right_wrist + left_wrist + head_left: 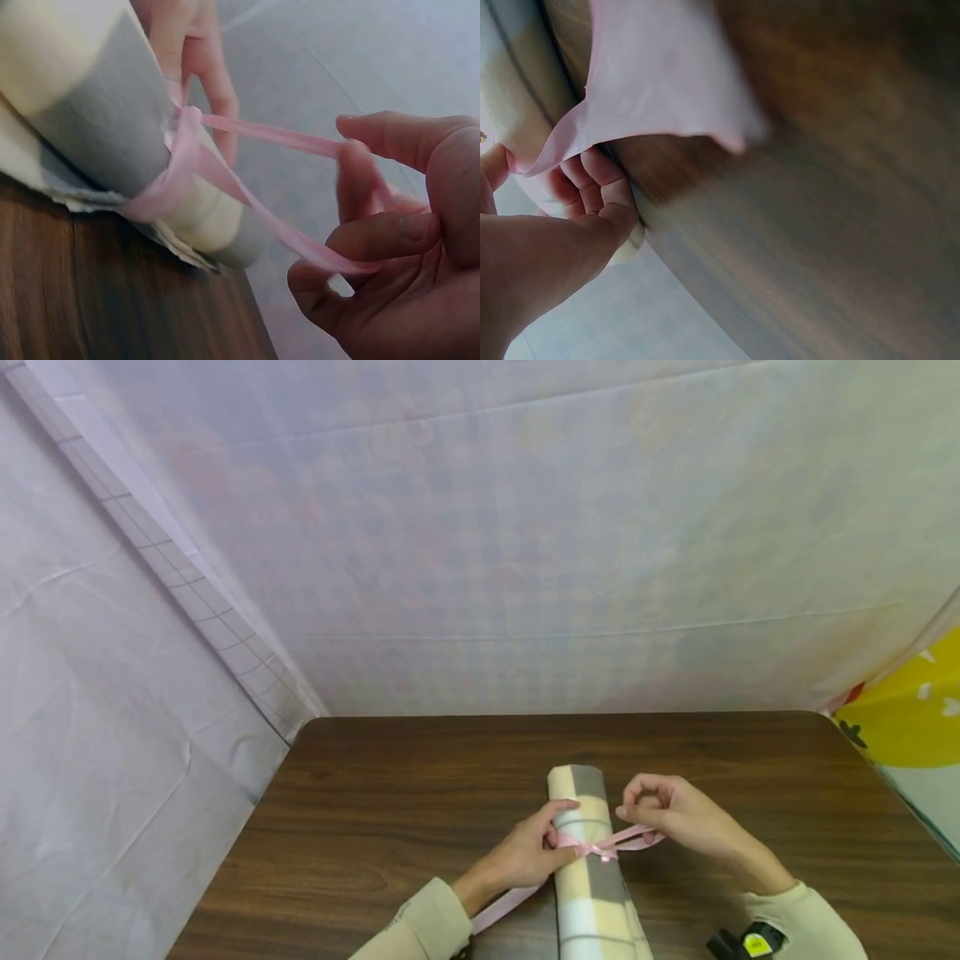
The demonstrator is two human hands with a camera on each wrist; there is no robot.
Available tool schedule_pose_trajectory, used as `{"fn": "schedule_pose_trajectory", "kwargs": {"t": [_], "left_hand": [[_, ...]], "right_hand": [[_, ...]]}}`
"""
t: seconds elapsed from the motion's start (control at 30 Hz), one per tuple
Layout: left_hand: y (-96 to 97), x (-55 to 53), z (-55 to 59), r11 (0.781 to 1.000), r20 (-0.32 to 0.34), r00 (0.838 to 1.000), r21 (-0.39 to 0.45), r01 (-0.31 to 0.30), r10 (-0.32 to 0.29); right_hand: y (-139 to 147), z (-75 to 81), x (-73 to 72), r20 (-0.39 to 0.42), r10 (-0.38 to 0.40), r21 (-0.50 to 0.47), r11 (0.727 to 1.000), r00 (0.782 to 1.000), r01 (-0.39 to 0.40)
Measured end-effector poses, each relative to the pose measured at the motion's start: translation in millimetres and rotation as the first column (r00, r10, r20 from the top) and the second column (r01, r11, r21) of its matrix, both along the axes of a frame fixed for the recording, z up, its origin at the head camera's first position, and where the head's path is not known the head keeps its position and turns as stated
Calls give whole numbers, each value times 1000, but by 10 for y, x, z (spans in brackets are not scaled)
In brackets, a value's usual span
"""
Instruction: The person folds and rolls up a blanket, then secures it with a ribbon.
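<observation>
A rolled cloth [588, 910] in cream, white and grey checks lies lengthwise on the table. Around its middle runs a pink ribbon [176, 169], gathered in a knot on top. My left hand [521, 852] holds the roll from the left side, its thumb and fingers pinching the ribbon beside the knot. A loose ribbon tail [652, 67] hangs past the left wrist. To the right of the roll, my right hand [678, 814] has curled fingers with a stretched ribbon loop [300, 244] caught round them. Part of that loop is hidden behind the fingers.
The dark wooden table [390, 793] has rounded far corners. White sheeting [510, 543] hangs behind it and on the left. A yellow printed cloth [907, 718] hangs at the right edge. A black device with a yellow label [757, 941] sits at the right wrist.
</observation>
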State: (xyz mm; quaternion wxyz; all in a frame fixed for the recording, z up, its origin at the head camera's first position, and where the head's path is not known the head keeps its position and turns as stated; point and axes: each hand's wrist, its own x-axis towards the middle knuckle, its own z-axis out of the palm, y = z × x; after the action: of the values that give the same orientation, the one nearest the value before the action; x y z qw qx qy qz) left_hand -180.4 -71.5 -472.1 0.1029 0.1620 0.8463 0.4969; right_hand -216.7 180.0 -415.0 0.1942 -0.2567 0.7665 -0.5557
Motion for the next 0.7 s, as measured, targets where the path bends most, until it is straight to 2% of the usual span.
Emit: {"fn": "schedule_pose_trajectory", "kwargs": {"t": [0.2, 0.27, 0.43, 0.53, 0.7], "left_hand": [[-18, 29, 19, 1000, 38, 999, 28, -5, 4], [-33, 41, 25, 999, 61, 998, 34, -18, 15], [-94, 69, 57, 997, 141, 988, 38, -71, 65], [-124, 67, 87, 994, 177, 982, 78, -80, 65], [-154, 54, 106, 983, 184, 983, 174, -54, 21]], "right_hand": [[128, 24, -28, -27, -71, 58, 996, 997, 72], [148, -8, -38, -35, -40, 108, 993, 999, 44], [105, -132, 0, -46, 104, 187, 978, 993, -94], [61, -178, 27, -76, 119, 185, 977, 990, -104], [54, -236, 33, -123, 125, 145, 984, 985, -107]]}}
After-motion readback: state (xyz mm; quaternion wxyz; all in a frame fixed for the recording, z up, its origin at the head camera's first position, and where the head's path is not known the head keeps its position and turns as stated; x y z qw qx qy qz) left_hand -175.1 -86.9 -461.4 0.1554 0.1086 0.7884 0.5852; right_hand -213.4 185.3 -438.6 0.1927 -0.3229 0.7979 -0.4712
